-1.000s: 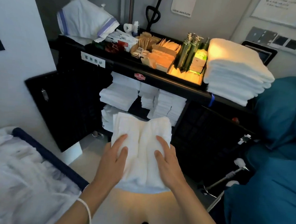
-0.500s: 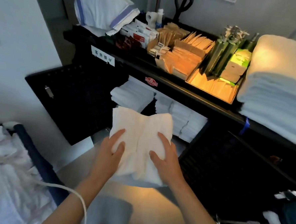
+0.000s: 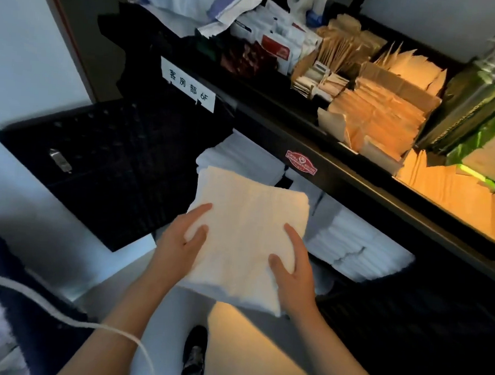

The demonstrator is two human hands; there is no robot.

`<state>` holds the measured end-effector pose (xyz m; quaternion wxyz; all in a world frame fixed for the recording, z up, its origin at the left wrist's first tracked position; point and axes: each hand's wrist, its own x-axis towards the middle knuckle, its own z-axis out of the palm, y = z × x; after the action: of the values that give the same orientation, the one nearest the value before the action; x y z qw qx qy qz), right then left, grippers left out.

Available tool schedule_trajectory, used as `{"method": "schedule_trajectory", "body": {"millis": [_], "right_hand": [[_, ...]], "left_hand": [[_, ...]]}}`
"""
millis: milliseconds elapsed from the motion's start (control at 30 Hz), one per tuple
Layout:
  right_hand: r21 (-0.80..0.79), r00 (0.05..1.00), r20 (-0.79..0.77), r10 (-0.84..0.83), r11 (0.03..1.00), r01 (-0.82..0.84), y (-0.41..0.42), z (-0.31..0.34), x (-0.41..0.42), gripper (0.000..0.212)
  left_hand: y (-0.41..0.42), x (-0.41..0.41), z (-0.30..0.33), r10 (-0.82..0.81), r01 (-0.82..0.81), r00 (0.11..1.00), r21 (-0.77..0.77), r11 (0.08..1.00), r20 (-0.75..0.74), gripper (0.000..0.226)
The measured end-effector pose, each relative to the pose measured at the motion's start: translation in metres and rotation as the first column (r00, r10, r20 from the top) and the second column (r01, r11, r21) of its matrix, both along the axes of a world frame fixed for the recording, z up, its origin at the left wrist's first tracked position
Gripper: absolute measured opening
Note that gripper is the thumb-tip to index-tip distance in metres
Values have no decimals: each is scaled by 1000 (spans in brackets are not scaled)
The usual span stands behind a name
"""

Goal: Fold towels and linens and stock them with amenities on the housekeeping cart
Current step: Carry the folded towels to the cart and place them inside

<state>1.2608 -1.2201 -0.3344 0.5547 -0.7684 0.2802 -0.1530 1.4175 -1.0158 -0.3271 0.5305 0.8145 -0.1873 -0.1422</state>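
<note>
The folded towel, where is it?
The folded towel sits mid-view, held between the left hand and right hand, before the cart's white towel stacks.

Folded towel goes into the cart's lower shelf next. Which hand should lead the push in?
Left, probably. The left hand holds the folded towel on the side nearest the white stack just ahead. The right hand sits nearer the towel's rear edge, better placed to steady.

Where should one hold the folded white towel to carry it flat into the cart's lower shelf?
Hold the folded towel at its two side edges near the near end, one hand from each side, as the left hand and right hand do now, thumbs on top. It is wide, soft and flat, so it would likely sag if gripped at one edge. The far edge stays free to slide onto the stacked towels.
</note>
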Motion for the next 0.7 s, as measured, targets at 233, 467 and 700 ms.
{"method": "schedule_trajectory", "body": {"millis": [233, 467, 700], "right_hand": [[7, 993, 43, -108, 994, 107, -12, -44, 108, 61], [14, 964, 145, -224, 974, 224, -41, -70, 188, 62], [86, 916, 207, -343, 939, 332, -72, -85, 255, 52]], "left_hand": [[-18, 130, -54, -51, 48, 998, -58, 997, -47, 42], [-68, 224, -81, -140, 145, 989, -140, 979, 47, 43], [-122, 298, -90, -202, 223, 968, -138, 965, 149, 42]]}}
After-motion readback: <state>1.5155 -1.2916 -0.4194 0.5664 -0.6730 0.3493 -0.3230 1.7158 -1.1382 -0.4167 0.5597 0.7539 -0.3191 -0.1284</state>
